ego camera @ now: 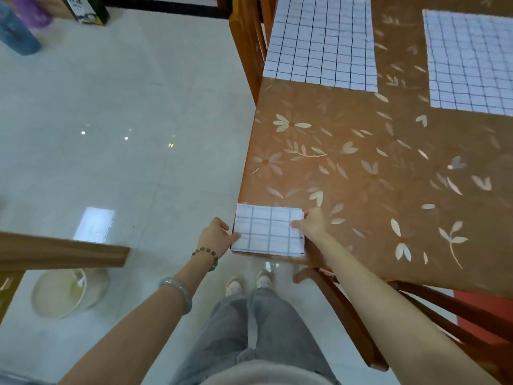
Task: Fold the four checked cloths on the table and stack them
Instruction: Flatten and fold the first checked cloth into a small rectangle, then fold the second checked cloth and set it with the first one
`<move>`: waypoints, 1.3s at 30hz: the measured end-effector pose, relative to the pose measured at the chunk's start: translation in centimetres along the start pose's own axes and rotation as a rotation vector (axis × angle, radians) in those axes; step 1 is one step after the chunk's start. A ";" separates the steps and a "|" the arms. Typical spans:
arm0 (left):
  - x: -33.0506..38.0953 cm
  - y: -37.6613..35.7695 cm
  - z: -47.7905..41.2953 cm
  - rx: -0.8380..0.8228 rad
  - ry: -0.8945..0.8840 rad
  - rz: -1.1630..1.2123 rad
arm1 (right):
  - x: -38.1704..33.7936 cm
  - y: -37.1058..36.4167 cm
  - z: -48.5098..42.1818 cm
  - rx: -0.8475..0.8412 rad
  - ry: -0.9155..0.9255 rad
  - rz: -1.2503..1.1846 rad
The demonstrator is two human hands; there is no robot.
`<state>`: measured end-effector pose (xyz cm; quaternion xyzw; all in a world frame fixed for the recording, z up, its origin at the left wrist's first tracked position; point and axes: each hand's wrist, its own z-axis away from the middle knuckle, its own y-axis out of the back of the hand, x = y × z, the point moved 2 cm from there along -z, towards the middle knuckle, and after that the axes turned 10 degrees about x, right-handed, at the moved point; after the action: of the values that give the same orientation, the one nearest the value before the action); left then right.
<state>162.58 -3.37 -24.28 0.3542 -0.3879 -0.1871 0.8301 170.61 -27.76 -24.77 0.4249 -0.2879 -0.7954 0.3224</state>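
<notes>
A folded white checked cloth lies at the near left corner of the table, which has an orange flowered cover. My left hand pinches its left edge, which sticks out past the table's side. My right hand pinches its right edge. Two more checked cloths lie spread flat further away: one at the table's left edge, another to the right, cut off by the frame. No fourth cloth is in view.
Wooden chairs stand against the table at its far left and its near side. A shiny tiled floor spreads to the left. A wooden board and a pale basin are at the lower left.
</notes>
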 end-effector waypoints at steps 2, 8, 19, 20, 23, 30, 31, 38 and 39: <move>0.5 0.2 -0.1 0.062 -0.243 -0.088 | -0.4 0.3 0.5 0.051 0.022 0.067; 2.6 -1.1 0.4 0.092 -0.967 -0.438 | -1.3 1.1 3.9 0.285 0.421 0.203; 0.3 -3.3 -1.4 -0.058 -0.875 -0.771 | 2.8 -4.2 6.1 -0.033 0.451 0.633; 0.3 -3.2 -1.5 -0.055 -0.878 -0.777 | 2.9 -4.3 6.0 -0.032 0.456 0.644; 0.3 -3.2 -1.6 -0.061 -0.885 -0.806 | 2.7 -4.2 6.0 -0.038 0.451 0.671; 5.4 1.3 -0.8 -0.192 -0.755 -0.435 | -2.8 3.6 7.5 -0.129 0.323 0.223; 6.5 2.5 -0.9 -0.239 -0.715 -0.350 | -3.8 5.2 8.0 -0.169 0.288 0.125; 15.7 12.3 3.0 -0.607 -0.668 -0.274 | -8.3 14.7 11.7 -0.059 0.269 -0.222; 17.0 13.3 3.6 -0.565 -0.723 -0.218 | -8.7 15.7 12.5 0.006 0.303 -0.247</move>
<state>170.95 -5.85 -4.22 0.0651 -0.5464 -0.4828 0.6813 167.80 -28.75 -3.13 0.5728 -0.1841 -0.7549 0.2610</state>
